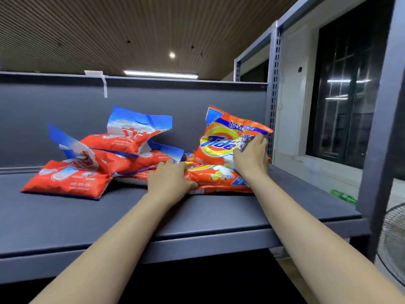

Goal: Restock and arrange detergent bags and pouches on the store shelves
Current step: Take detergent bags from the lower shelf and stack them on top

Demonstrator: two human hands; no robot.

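1. The person is partway through tidying the right end of the grey shelf [219, 216], working on the orange detergent bags rather than bringing in new stock

2. The right hand [252, 156] is clamped on the standing orange bag [221, 137], fingers curled over its right edge and pinching the crinkled plastic; the bag leans back near the shelf's back panel, close to the perforated upright post [272, 95]

3. The left hand [168, 178] rests on the left end of the flat orange bag [217, 178] lying under the standing one, thumb hooked at its front edge and fingers bent over the top, so it looks to be gripping or steadying that bag

4. To the left, well apart from the right hand, a loose heap of red and blue bags [92, 159] slumps across the shelf, one upright at the back, others flat and overlapping

5. My guess at the next move: the standing bag wants squaring up so it faces front, with the flat bag held still so the soft stack does not slide; afterwards the red heap needs straightening

6. Hard to tell: how many orange bags lie in the stack, since both hands cover the join; the small print is unreadable; something green [344, 196] past the shelf's right end is too blurred to name
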